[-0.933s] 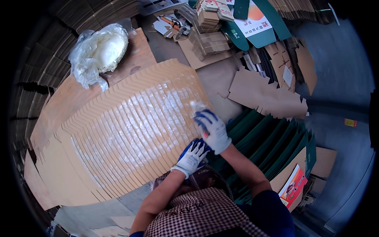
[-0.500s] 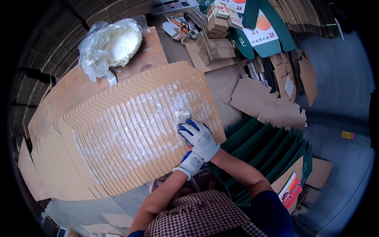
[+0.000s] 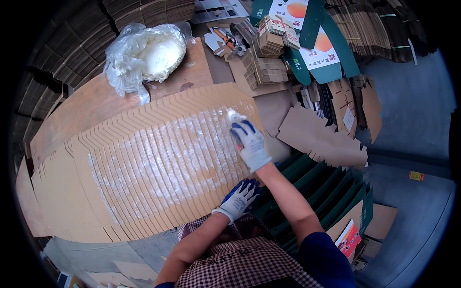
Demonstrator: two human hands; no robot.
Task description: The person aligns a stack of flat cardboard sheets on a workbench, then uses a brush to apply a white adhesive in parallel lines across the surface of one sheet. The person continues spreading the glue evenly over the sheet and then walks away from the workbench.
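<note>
Fanned, overlapping cardboard sheets [image 3: 115, 187] cover the table, with streaks of white paste across their middle. My right hand [image 3: 252, 146], in a white glove with blue fingertips, is closed on a brush [image 3: 235, 116] whose pale, paste-covered end touches the last sheets at the right. Most of the brush's handle is hidden under the glove; a bit of red shows beside it. Gloved alike, my left hand [image 3: 236, 200] lies at the sheets' near right corner, fingers stretched out and holding nothing visible. Beyond the sheets stands a plastic-lined bowl [image 3: 161, 60] of white paste.
Green folded cardboard pieces [image 3: 312, 192] stand in a row at the right. Behind are bundled small cardboard pieces [image 3: 266, 69], orange-handled pliers or cutters [image 3: 223, 38] and green printed boxes [image 3: 321, 53]. Tied cardboard stacks [image 3: 67, 45] rise at the far left. A torn brown sheet [image 3: 321, 137] lies right of the table.
My right hand has pushed the brush away from me, up along the rightmost sheets. My left hand has come apart from the right one and spread its fingers near the edge.
</note>
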